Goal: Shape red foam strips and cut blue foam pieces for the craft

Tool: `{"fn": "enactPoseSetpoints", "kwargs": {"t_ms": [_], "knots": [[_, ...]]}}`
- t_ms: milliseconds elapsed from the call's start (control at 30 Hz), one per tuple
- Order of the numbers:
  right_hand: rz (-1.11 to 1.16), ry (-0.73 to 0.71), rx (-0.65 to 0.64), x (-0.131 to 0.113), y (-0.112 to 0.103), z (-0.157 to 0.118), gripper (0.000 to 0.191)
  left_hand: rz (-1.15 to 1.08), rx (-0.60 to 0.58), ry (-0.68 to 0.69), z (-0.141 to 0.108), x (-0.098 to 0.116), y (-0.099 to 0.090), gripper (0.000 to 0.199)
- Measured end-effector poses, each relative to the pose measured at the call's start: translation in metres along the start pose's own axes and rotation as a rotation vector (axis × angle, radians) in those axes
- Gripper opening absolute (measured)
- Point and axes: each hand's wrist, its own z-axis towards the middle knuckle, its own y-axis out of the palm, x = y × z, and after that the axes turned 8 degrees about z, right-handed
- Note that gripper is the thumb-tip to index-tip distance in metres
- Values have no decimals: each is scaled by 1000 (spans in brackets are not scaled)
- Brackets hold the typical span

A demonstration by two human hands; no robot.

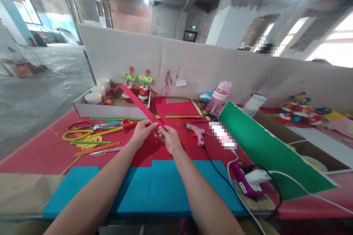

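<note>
Two long red paper strips (138,103) cross in a V shape above the red-covered table (149,154). My left hand (145,131) pinches the strips near their crossing. Close beside it on the right, my right hand (169,137) has its fingers closed on the strips' lower ends. A pink glue gun (197,132) lies to the right of my hands. Yellow-handled scissors (82,132), a pen (106,151) and coloured paper strips lie to the left. Red paper sheets (176,107) are behind my hands.
A white tray (110,111) with paper cups and two green-headed cup figures stands at the back left. A pink bottle (219,96) and green board (264,147) are on the right. Cables run from a purple power strip (246,181). Blue board (154,191) lines the near edge.
</note>
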Motion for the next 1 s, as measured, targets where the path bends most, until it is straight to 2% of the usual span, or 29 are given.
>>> {"fn": "enactPoseSetpoints", "kwargs": {"t_ms": [67, 133, 200, 333, 400, 533, 667, 800, 900, 1000], "knots": [[72, 73, -57, -1, -1, -1, 37, -20, 2, 7, 0, 2, -1, 34], [45, 97, -82, -2, -2, -2, 37, -11, 8, 19, 0, 1, -3, 32], [-103, 19, -70, -2, -4, -2, 35, 41, 14, 36, 2, 0, -5, 32], [-521, -243, -8, -4, -6, -2, 26, 146, 47, 69, 4, -4, -6, 34], [-593, -267, 17, -5, -5, -2, 24, 146, 51, 66, 4, -5, -6, 34], [-395, -146, 8, -6, -3, -3, 28, 60, 11, 32, 3, -4, -5, 33], [-97, 72, -105, -4, -4, -3, 38, -52, -60, 26, 2, -2, -7, 30], [-34, 156, -158, -5, -6, -3, 48, -52, -40, 8, 3, -2, -10, 30], [-146, 63, -129, -9, -5, -3, 51, -14, -18, 15, 4, -2, -9, 32], [-389, -165, -113, -12, -4, -3, 38, 47, -15, 38, 3, -2, -7, 34]]}}
